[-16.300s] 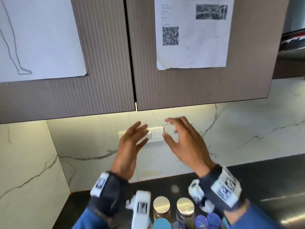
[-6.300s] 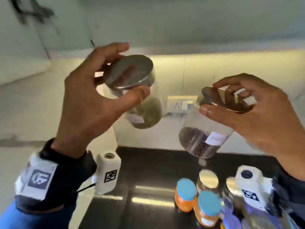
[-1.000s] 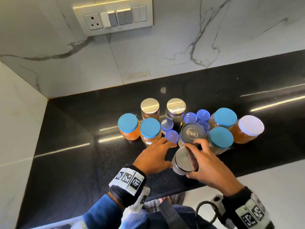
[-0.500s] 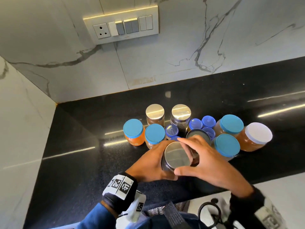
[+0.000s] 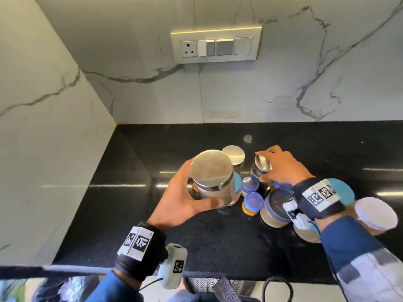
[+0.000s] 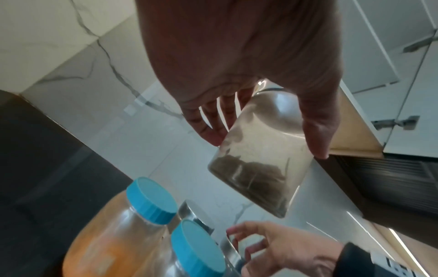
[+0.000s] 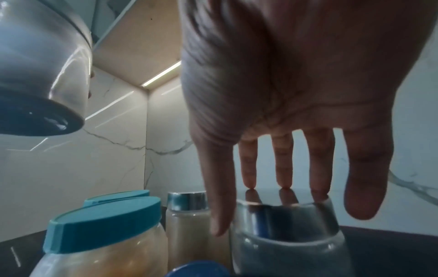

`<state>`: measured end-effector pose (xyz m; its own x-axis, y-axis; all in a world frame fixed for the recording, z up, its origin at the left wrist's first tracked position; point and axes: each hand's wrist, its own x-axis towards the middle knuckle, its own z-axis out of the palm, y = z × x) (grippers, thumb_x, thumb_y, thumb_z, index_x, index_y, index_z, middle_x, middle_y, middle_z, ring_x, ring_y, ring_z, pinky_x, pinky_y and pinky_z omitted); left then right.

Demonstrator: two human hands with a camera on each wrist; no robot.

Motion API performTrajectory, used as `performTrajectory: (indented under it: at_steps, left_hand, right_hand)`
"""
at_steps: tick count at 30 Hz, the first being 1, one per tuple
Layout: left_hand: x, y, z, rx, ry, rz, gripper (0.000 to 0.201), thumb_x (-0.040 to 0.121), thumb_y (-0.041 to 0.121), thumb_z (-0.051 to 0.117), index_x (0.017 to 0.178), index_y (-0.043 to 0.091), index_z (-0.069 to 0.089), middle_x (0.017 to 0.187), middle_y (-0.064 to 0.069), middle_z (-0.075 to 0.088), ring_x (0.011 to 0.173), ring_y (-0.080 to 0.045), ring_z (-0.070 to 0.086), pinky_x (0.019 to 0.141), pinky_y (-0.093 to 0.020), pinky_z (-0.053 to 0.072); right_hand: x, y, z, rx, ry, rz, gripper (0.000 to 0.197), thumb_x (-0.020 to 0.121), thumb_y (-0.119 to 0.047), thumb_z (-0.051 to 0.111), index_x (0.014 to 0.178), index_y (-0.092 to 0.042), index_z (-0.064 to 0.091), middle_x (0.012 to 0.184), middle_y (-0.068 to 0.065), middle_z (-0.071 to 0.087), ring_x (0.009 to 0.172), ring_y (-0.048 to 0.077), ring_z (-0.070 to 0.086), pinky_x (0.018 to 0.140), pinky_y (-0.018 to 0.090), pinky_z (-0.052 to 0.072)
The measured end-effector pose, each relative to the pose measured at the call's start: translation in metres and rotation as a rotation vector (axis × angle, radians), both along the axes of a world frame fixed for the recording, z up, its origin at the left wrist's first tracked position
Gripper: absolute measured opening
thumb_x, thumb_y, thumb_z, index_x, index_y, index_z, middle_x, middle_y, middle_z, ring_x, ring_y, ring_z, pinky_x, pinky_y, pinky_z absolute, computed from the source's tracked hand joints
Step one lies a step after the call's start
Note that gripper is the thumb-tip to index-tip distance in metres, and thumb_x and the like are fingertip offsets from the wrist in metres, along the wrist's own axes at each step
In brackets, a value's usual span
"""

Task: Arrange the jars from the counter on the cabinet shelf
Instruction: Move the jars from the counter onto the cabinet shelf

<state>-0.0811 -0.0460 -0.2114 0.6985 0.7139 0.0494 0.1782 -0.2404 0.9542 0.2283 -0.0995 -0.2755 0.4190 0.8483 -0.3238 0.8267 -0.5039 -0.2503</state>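
My left hand grips a steel-lidded glass jar by its neck and holds it tilted above the black counter. The left wrist view shows dark spice in the jar's bottom. My right hand reaches over a second steel-lidded jar that stands in the cluster. In the right wrist view, straight fingertips touch the top of this jar and the thumb hangs beside the lid. A third steel-lidded jar stands behind.
Two small blue-lidded jars, a grey-lidded jar, teal-lidded orange jars and a white-lidded jar crowd the counter's right. The marble side wall stands on the left. The switch panel is on the back wall.
Both hands were on the jar low over the counter. Now the left hand alone has lifted it, and the right hand has moved back onto another steel-lidded jar.
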Motion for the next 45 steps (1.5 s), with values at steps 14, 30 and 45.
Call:
performTrajectory:
  at_steps: [14,30,45]
  left_hand:
    - [-0.043,0.022,0.051,0.063,-0.118,0.310,0.077,0.064,0.029,0.089,0.130,0.034,0.050,0.119,0.016,0.064,0.111,-0.008,0.062,0.095,-0.044,0.053]
    - [-0.103,0.066,0.253,0.609,-0.394,0.478,0.107,0.055,0.042,0.086,0.146,0.038,0.031,0.136,0.021,0.051,0.113,0.000,0.060,0.084,-0.025,0.054]
    - [-0.133,0.144,0.448,0.825,-0.137,0.671,0.085,0.059,0.046,0.088,0.130,0.042,0.041,0.118,0.011,0.053,0.101,-0.015,0.060,0.091,-0.045,0.054]
  right_hand:
    - [-0.021,-0.003,0.057,0.213,-0.081,-0.195,0.058,0.064,-0.048,0.071,0.119,-0.043,0.054,0.117,0.004,0.051,0.106,0.034,0.057,0.074,0.037,0.044]
    - [-0.137,-0.006,0.343,1.051,0.223,0.241,0.063,0.046,-0.055,0.070,0.108,-0.053,0.063,0.114,-0.025,0.065,0.104,0.006,0.063,0.074,0.027,0.056]
    - [-0.208,0.093,0.570,1.082,0.095,0.521,0.027,0.068,-0.038,0.075,0.093,-0.030,0.072,0.086,-0.004,0.076,0.083,0.016,0.067,0.077,0.033,0.053]
